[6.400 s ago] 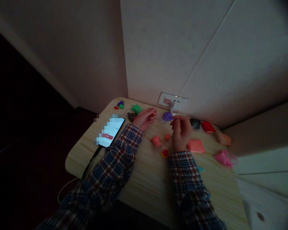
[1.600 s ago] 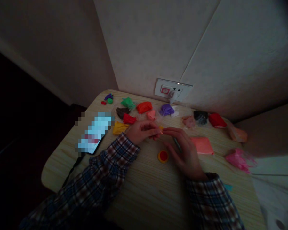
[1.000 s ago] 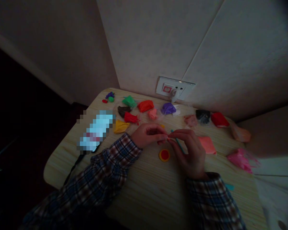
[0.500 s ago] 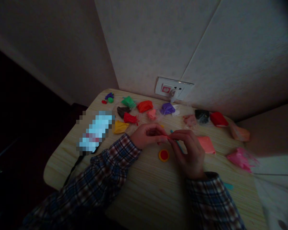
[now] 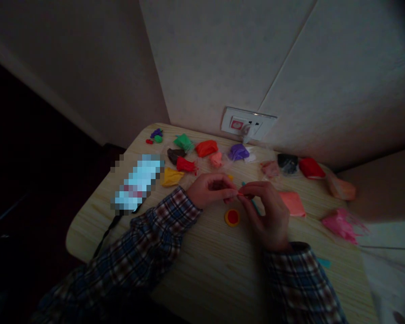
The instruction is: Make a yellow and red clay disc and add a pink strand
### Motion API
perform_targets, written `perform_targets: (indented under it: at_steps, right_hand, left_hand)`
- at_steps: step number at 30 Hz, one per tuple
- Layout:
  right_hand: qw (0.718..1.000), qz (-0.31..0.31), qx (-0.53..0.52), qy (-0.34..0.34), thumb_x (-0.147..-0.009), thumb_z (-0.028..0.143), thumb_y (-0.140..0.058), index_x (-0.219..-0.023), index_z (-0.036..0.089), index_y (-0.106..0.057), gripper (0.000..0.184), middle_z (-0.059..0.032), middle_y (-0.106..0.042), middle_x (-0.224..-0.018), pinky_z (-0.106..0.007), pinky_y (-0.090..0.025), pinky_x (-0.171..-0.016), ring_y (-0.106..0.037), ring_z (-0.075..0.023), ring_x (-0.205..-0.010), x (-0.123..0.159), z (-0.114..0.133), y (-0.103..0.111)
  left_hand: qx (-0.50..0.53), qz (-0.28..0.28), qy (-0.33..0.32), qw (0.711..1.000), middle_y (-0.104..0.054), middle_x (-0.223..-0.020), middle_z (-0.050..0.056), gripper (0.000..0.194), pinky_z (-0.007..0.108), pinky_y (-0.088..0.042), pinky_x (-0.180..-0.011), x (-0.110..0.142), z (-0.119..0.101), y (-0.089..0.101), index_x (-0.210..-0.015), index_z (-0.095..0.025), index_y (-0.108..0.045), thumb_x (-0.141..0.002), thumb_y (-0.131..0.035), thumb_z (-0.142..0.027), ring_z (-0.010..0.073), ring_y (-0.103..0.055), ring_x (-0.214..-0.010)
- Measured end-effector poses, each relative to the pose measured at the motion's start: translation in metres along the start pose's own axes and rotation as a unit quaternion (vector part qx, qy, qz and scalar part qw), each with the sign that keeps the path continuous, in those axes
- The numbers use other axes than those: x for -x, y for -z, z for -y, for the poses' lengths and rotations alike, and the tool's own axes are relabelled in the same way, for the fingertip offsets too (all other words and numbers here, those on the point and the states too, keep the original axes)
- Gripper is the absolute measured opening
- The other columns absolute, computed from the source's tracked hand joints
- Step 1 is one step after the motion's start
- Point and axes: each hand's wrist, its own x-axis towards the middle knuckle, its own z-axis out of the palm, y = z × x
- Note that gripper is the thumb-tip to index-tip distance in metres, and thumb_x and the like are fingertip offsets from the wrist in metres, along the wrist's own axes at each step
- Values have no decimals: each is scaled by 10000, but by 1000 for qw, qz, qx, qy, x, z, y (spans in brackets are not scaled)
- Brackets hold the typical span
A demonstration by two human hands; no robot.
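My left hand (image 5: 212, 191) and my right hand (image 5: 269, 217) meet over the middle of the table, both closed, fingertips pinching. Between them is a tiny piece of red clay (image 5: 239, 194), mostly covered by the fingers, so its shape cannot be made out. Just below the fingertips, a yellow clay disc with a red centre (image 5: 232, 218) lies flat on the wood. A thin teal stick (image 5: 255, 206) lies partly hidden behind my right hand. Beyond that hand sits a salmon-coloured packet of clay (image 5: 293, 204).
Several clay packets line the table's back, among them a green one (image 5: 185, 142), a purple one (image 5: 238, 152) and a yellow one (image 5: 172, 177). A phone with a cable (image 5: 138, 183) lies left. A pink bag (image 5: 340, 222) lies right. The wall has a socket (image 5: 249, 123).
The whole view has shifted slightly, so everything sits a little further right. Both hands keep their pinch on the red clay, with only slight finger movement.
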Motion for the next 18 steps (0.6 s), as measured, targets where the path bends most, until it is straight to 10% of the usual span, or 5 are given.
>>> perform_targets:
  at_steps: [18]
  right_hand:
    - [999,-39,16,-3,-837,100,-581,-891,204,-528,129,-8,-572,-792,-278,-450,-602,-529,-137,-684,-2,-1,-1]
  left_hand:
    - [-29,-23,-29,999,-623,-676,-26,374,184,-455,-527,-2,2,2,-747,-111,-617,-583,-801,-393,49,-552,-531]
